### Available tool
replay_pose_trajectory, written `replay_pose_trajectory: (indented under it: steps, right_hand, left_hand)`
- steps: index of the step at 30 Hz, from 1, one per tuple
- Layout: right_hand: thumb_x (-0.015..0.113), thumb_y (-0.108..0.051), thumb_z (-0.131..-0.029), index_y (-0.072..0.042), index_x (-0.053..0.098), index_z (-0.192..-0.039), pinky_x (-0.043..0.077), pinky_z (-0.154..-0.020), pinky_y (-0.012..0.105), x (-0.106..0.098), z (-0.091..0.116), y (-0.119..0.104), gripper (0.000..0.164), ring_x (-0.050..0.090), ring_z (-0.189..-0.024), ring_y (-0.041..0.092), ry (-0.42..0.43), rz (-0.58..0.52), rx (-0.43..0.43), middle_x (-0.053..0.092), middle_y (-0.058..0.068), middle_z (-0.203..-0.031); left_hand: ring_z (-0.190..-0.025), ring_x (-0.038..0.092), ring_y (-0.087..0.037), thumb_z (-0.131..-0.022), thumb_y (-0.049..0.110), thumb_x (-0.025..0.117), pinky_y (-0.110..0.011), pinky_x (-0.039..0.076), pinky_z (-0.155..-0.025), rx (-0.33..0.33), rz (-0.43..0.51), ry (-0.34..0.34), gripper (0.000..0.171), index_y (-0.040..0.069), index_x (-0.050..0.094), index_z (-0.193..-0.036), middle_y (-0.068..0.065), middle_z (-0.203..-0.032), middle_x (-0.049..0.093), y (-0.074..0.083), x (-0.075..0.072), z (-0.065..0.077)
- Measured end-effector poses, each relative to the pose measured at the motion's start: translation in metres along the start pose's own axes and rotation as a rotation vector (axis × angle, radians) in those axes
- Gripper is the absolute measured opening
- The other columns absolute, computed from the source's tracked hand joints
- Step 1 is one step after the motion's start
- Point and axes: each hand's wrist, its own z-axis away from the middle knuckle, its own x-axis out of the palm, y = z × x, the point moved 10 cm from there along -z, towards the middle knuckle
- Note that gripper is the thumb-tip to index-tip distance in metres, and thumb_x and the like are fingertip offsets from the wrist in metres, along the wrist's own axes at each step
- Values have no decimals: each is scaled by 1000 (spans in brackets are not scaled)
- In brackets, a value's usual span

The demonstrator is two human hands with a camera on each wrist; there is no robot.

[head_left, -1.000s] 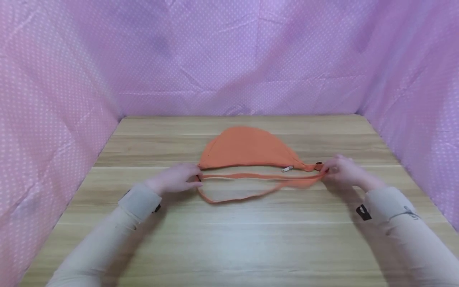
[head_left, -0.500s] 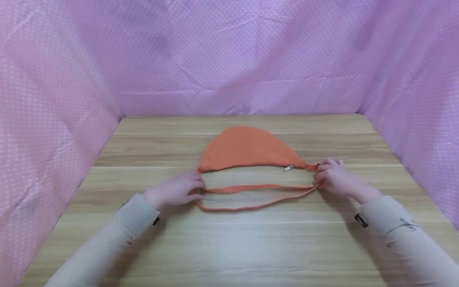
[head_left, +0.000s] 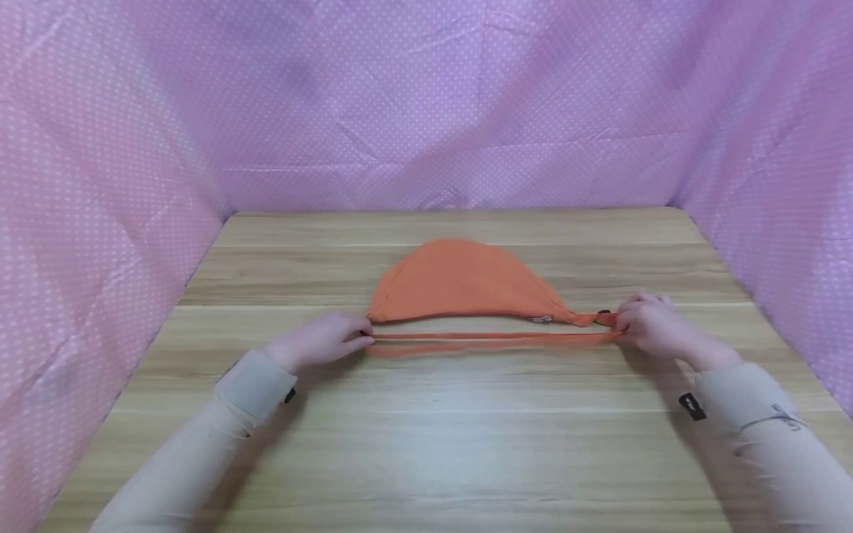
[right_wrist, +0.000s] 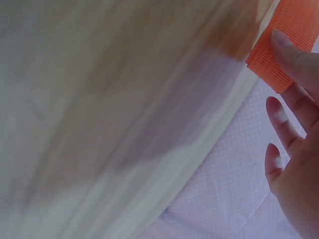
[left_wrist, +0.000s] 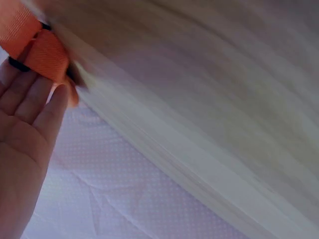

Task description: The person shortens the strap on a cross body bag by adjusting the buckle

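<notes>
An orange half-moon waist bag (head_left: 466,285) lies flat on the wooden table, its curved side away from me and its zipper edge facing me. At the zipper's right end hangs a metal zipper pull (head_left: 540,320). The orange strap (head_left: 493,337) stretches along the near side of the bag, doubled. My left hand (head_left: 323,340) holds its left end between thumb and fingers; black buckle parts (left_wrist: 19,63) show there in the left wrist view. With thumb on top, my right hand (head_left: 666,333) pinches the webbing strap (right_wrist: 291,45) at its right end, beside a dark adjuster (head_left: 603,313).
The wooden table (head_left: 440,451) reaches forward to a pink dotted cloth (head_left: 426,104), which also hangs along both sides. Both forearms rise from the near corners in light sleeves.
The right hand has moved to the right, and the left hand ends slightly farther forward. The sagging strap loop has drawn nearly straight and closer to the bag.
</notes>
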Motion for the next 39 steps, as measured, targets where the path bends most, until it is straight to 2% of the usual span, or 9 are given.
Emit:
replay_pose_trajectory:
  steps: [5, 10, 14, 16, 19, 25, 28, 33, 39]
  right_hand:
    - [83, -8, -62, -24, 60, -65, 24, -69, 38, -1, 0, 10, 28, 47, -82, 21, -34, -19, 56, 62, -9, -76]
    - [79, -6, -68, -19, 64, -71, 26, -71, 41, 1, -1, 19, 20, 49, -85, 24, -38, -36, 95, 66, -3, -80]
    - [76, -16, -77, -20, 69, -78, 23, -76, 48, 12, -5, 21, 8, 46, -95, 29, -169, -92, 227, 68, 3, -92]
    - [76, -29, -79, -23, 70, -79, 20, -79, 53, 17, -9, 13, 8, 43, -102, 33, -239, -125, 277, 68, 4, -97]
    - [75, -36, -79, -25, 71, -84, 21, -81, 54, 20, -21, -10, 13, 43, -108, 35, -262, -163, 246, 67, 3, -102]
    - [72, -23, -83, -12, 69, -104, 31, -88, 53, 24, -50, -42, 24, 51, -111, 36, -210, -128, 102, 61, 13, -118]
    - [71, -24, -84, -10, 65, -117, 31, -93, 61, 31, -58, -47, 36, 45, -121, 42, -242, -75, 87, 54, 18, -131]
    - [68, -30, -86, -7, 57, -130, 32, -97, 66, 41, -69, -43, 50, 39, -126, 48, -334, -20, 111, 45, 22, -140]
    - [64, -30, -89, -2, 47, -137, 29, -101, 65, 51, -86, -27, 57, 34, -127, 53, -395, -24, 189, 34, 25, -147]
  left_hand:
    - [-82, 58, -8, -94, 24, 59, -33, 50, -78, -17, 3, 9, 12, 14, 65, -98, 6, -91, 65, -14, -2, -4]
    - [-102, 61, -21, -93, 21, 61, -42, 47, -92, -55, -1, 0, 21, 9, 62, -110, -4, -109, 66, -17, -8, -10]
    - [-104, 60, -21, -91, 15, 63, -42, 47, -93, -32, -15, -2, 23, 9, 62, -112, -5, -112, 65, -13, -6, -14]
    - [-98, 61, -19, -89, 12, 65, -39, 48, -89, 16, -49, 6, 19, 10, 64, -108, -3, -106, 66, -8, -5, -16]
    - [-87, 60, -17, -86, 9, 69, -36, 50, -81, 75, -103, 32, 13, 10, 66, -99, -1, -95, 65, 2, -7, -19]
    - [-80, 59, -15, -82, 10, 73, -34, 51, -76, 94, -146, 67, 10, 11, 69, -90, 0, -87, 64, 15, -10, -20]
    - [-78, 59, -14, -82, 7, 72, -33, 51, -74, 101, -157, 79, 5, 10, 70, -85, 0, -84, 64, 18, -11, -20]
    - [-71, 56, -14, -82, -4, 64, -31, 50, -68, 67, -155, 136, 15, 9, 67, -75, -1, -76, 62, 11, -15, -23]
    - [-78, 62, -20, -85, 4, 66, -40, 49, -76, -24, -208, 183, 7, 10, 68, -81, -2, -82, 64, -2, -20, -31]
